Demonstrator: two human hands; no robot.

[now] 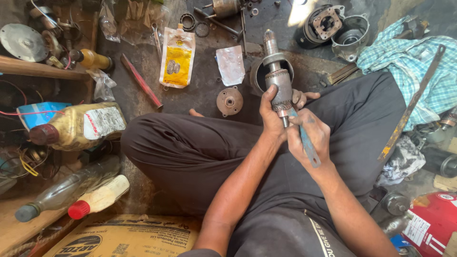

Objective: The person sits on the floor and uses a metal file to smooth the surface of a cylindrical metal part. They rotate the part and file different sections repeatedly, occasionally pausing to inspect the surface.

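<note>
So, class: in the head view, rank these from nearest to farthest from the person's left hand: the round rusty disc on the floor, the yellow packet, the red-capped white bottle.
From the left hand:
1. Round rusty disc, just left of it on the floor.
2. Yellow packet, farther up and left.
3. Red-capped white bottle, far lower left.

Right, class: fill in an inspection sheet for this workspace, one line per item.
Surface: dark, greasy floor; person sits cross-legged.
Job's things: motor armature upright, gripped in left hand; blue-handled tool in right hand at the shaft's lower end.
Clutter: round end cap, yellow pouch, red-handled tool, oil bottles, housings.
Grippers: both hands closed on their items.
Cables: red and yellow wires at left.
Surroundings: checked cloth, red cylinder, cardboard box.
</note>
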